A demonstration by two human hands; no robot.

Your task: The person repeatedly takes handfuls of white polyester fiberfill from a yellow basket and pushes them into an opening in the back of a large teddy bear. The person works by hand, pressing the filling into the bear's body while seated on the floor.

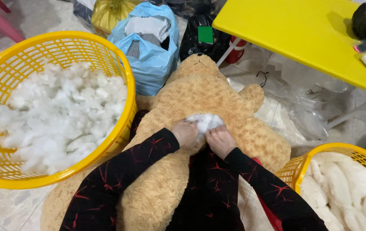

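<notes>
Large tan plush teddy bear (200,128) lies across the lap. Left hand (186,134) and right hand (220,140) press side by side at its open seam, fingers apparently curled closed on white fibre stuffing (205,121). Left of bear: yellow plastic basket (3,167) holding loose stuffing. Beyond bear: blue plastic bag (150,55).

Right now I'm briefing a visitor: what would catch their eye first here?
A big tan teddy bear fills the middle, both hands, left hand and right hand, pressed at white stuffing in its opening. At left, a yellow basket holds loose white fluff.
</notes>
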